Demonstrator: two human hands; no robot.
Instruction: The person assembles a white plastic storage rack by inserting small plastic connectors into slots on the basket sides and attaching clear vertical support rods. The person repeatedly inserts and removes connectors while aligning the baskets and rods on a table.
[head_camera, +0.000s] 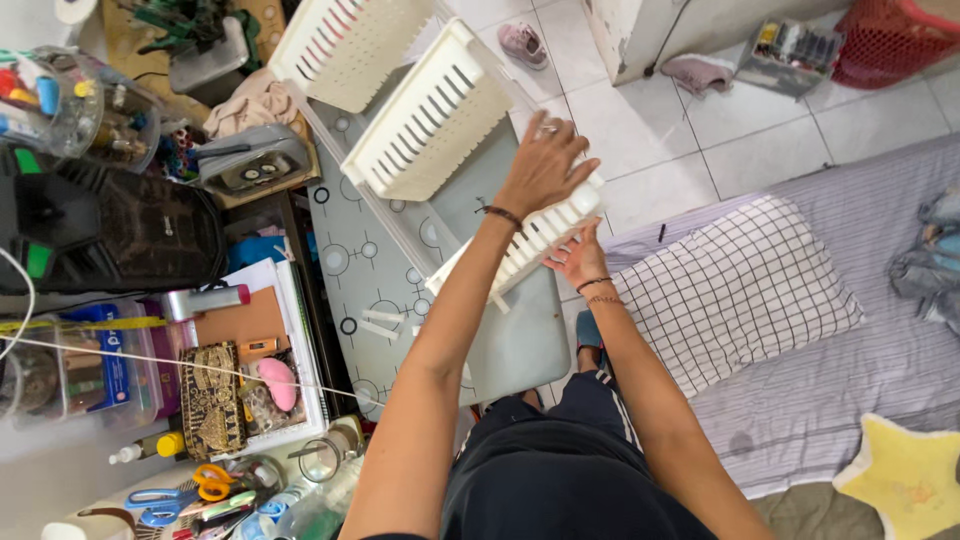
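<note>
Gripping slatted white panel (535, 238), both hands (560, 210)

At right of the frame a white pillow with a thin black grid (740, 295) lies on a bed with a pale striped sheet (860, 380), and a yellow star-shaped cushion (905, 475) sits at the lower right corner. A red mesh plastic basket (890, 40) stands at upper right on the white tiled floor (760, 140), with a small pink shoe (523, 43) at top centre. Orange-handled scissors (213, 482) lie at lower left, above them a pink oval object (279, 383). A black bag (130, 235) rests at left.
</note>
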